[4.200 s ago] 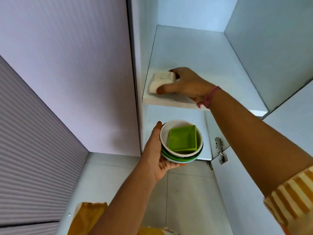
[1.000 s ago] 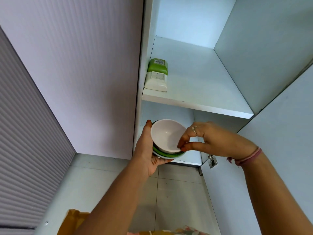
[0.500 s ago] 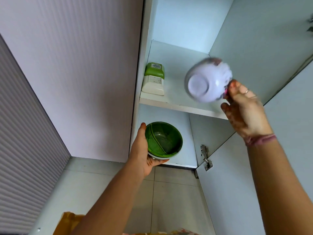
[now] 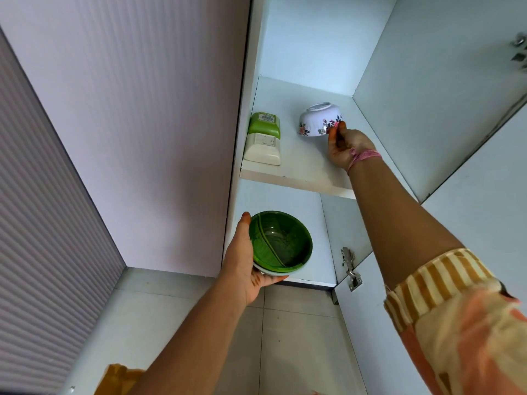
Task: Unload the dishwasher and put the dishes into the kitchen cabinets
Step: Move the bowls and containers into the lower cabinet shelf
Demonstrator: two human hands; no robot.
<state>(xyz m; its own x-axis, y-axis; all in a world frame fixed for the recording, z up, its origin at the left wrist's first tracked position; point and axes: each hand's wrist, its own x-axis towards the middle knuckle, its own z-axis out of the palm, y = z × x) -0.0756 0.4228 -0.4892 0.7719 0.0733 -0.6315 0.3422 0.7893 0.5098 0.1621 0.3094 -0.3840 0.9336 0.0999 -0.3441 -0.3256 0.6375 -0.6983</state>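
Reaching up into the open cupboard (image 4: 313,47), the right hand (image 4: 343,148) pinches the rim of a white bowl with flowers (image 4: 320,119) between its curled fingers and thumb. The bowl is upside down on the upper shelf (image 4: 299,178), near the middle. On the left side of the same shelf lie a green box (image 4: 264,124) and a white box (image 4: 262,149), one right behind the other and touching. A pink band (image 4: 363,158) is tied round the right wrist.

Lower down, the left hand (image 4: 245,260) holds a green bowl (image 4: 281,242) in front of the bottom part of the cupboard. Its thumb lies along the rim and its fingers curl under the bowl. A paler bowl (image 4: 271,271) peeks out just under the green one. A metal hinge (image 4: 350,270) sits on the open door (image 4: 470,223) at the right.
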